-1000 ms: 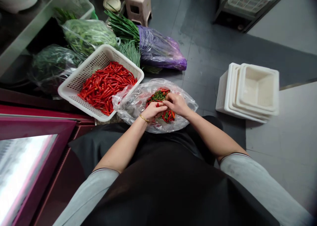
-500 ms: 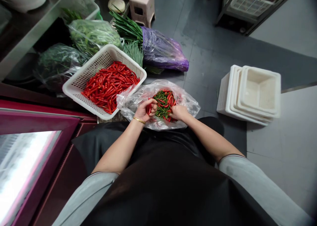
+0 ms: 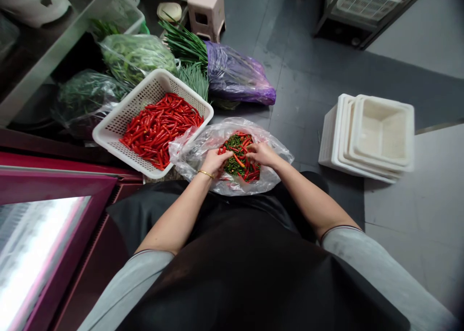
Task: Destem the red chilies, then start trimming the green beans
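As the head view looks down past a black apron [image 3: 253, 268], both bare hands are at a clear plastic bag [image 3: 277, 152] spread open near the knees. Inside it lies a heap of stemmed chillies [image 3: 238, 159], red pods mixed with green stalks, between the two hands. The left hand [image 3: 214, 163] reaches in from the heap's left side, its thumb stretched across the near pods and its fingers curled partly out of sight; red shows beside them, but whether it grips a pod I cannot tell. The right hand [image 3: 264, 154] comes from the other side with fingers bent and a narrow gap at the thumb, the tips at the heap's right edge; whether anything is pinched there is too small to tell.

The bag's crumpled left edge overlaps the near corner of a white basket [image 3: 154, 173], which holds loose red chillies [image 3: 159, 128]. Beyond the bag's far edge lies a purple-wrapped bundle [image 3: 241, 75], just past the basket's right corner. To the right, dark floor [image 3: 295, 87] stretches between the bag and a stack of white tubs [image 3: 384, 128], well apart from the right hand.
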The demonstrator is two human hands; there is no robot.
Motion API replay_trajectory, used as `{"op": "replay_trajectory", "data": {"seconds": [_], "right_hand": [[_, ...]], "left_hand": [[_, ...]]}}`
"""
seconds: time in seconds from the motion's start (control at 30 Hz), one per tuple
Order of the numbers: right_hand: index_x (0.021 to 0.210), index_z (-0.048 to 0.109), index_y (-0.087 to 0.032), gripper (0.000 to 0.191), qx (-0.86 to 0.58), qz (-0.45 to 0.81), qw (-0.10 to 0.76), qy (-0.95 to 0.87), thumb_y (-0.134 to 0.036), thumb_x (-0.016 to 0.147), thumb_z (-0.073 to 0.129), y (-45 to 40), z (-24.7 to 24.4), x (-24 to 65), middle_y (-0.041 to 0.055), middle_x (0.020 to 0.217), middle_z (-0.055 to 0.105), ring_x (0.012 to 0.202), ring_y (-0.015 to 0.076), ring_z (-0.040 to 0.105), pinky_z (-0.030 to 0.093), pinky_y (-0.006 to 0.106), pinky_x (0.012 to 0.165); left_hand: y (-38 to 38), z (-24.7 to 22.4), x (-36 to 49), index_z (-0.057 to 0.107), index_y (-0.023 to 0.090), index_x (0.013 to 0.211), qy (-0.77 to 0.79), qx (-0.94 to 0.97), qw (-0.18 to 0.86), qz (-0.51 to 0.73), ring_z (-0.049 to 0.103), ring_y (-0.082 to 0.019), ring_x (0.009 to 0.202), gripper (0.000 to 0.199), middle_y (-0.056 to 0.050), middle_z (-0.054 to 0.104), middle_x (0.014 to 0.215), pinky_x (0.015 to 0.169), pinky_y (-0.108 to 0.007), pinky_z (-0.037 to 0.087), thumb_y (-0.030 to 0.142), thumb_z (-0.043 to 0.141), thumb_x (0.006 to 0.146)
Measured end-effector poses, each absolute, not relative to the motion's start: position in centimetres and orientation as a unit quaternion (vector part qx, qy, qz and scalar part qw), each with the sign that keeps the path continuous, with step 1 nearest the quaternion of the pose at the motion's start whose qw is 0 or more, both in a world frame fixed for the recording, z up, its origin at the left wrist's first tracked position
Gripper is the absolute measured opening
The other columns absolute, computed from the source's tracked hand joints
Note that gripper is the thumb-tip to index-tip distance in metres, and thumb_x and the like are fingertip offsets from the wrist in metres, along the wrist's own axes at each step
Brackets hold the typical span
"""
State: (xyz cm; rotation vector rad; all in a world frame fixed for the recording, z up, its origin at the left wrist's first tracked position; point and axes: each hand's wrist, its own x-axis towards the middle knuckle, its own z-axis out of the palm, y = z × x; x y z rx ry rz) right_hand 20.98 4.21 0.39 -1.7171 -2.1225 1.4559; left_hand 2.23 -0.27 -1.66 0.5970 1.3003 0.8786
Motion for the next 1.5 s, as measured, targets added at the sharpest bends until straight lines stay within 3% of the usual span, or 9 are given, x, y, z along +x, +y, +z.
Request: {"op": "replay_trajectory", "data": {"seconds": [0.2,0.3,0.43,0.87,1.0,1.1,1.23,1.4,1.5], "right_hand": [[0.105,0.071,-0.016,0.025,-0.448,0.354,0.145,-0.808,-0.017,0.083,0.060,3.6,0.7,20.0,0.0060,0.095,0.072,0.085,0.0162,0.064,0.045,0.025,0.078],[0.092,0.073,-0.014,0.020,-0.481,0.356,0.150,-0.787,-0.028,0.085,0.061,4.2,0.2,20.0,0.0040,0.082,0.071,0.071,0.0129,0.060,0.041,0.023,0.069],[0.064,0.065,-0.013,0.038,-0.512,0.305,0.138,-0.791,-0.039,0.090,0.054,4.6,0.6,20.7,0.0019,0.060,0.059,0.057,0.0104,0.048,0.033,0.024,0.059],[0.067,0.049,-0.018,0.038,-0.356,0.465,0.283,-0.760,-0.041,0.096,0.040,-0.7,4.0,21.1,-0.0036,0.053,0.048,0.051,0.0077,0.043,0.035,0.021,0.054],[0.067,0.046,-0.018,0.038,-0.329,0.514,0.283,-0.740,-0.039,0.097,0.039,-2.5,4.8,20.3,-0.0049,0.050,0.047,0.046,0.0065,0.040,0.034,0.020,0.051],[0.065,0.046,-0.018,0.038,-0.253,0.505,0.254,-0.785,-0.039,0.096,0.039,-3.8,5.7,18.5,-0.0033,0.054,0.047,0.050,0.0069,0.039,0.034,0.020,0.053],[0.069,0.056,-0.017,0.038,-0.137,0.490,0.101,-0.855,-0.040,0.096,0.040,-3.2,6.9,18.8,0.0005,0.063,0.057,0.057,0.0088,0.047,0.037,0.021,0.059],[0.097,0.067,-0.015,0.034,-0.482,0.240,-0.085,-0.838,-0.046,0.084,0.061,0.2,3.0,22.5,0.0111,0.083,0.069,0.074,0.0192,0.061,0.042,0.026,0.064],[0.094,0.069,-0.009,0.034,-0.529,0.165,-0.142,-0.820,-0.040,0.088,0.056,0.7,-1.2,21.7,0.0201,0.092,0.069,0.081,0.0264,0.065,0.043,0.030,0.066]], "left_hand": [[1.0,-1.0,4.7,0.049,0.017,0.079,0.508,0.229,0.703,0.441,0.030,-0.001,0.031,0.039,0.011,0.041,0.044,0.034,-0.015,0.014,0.040,0.078,0.066],[1.5,-1.0,5.6,0.047,0.017,0.076,0.533,0.228,0.674,0.457,0.034,-0.002,0.031,0.035,0.010,0.045,0.045,0.033,-0.015,0.018,0.039,0.073,0.071],[1.7,-0.8,5.4,0.047,0.017,0.076,0.535,0.229,0.654,0.484,0.035,-0.002,0.032,0.036,0.009,0.048,0.046,0.033,-0.015,0.019,0.040,0.073,0.070],[-0.2,1.9,3.7,0.051,0.015,0.070,0.347,0.265,0.796,0.419,0.028,-0.001,0.029,0.041,0.010,0.039,0.040,0.031,-0.013,0.015,0.044,0.079,0.063],[-0.7,1.6,4.0,0.052,0.014,0.070,0.309,0.256,0.818,0.412,0.025,0.000,0.027,0.041,0.010,0.038,0.039,0.030,-0.013,0.015,0.045,0.079,0.064],[-1.3,1.5,4.5,0.052,0.014,0.067,0.298,0.269,0.832,0.383,0.025,-0.001,0.028,0.042,0.009,0.037,0.038,0.030,-0.014,0.013,0.046,0.079,0.064],[-1.4,1.6,3.6,0.051,0.015,0.065,0.277,0.277,0.847,0.360,0.027,-0.002,0.030,0.039,0.008,0.035,0.039,0.031,-0.014,0.014,0.044,0.076,0.068],[-0.3,0.6,-0.2,0.047,0.016,0.065,0.333,0.214,0.799,0.453,0.048,-0.008,0.043,0.029,0.002,0.049,0.055,0.036,-0.016,0.034,0.035,0.067,0.076],[-0.4,-0.8,-0.7,0.048,0.015,0.068,0.387,0.199,0.802,0.409,0.060,-0.012,0.054,0.024,-0.003,0.061,0.069,0.040,-0.019,0.043,0.029,0.068,0.071]]}}
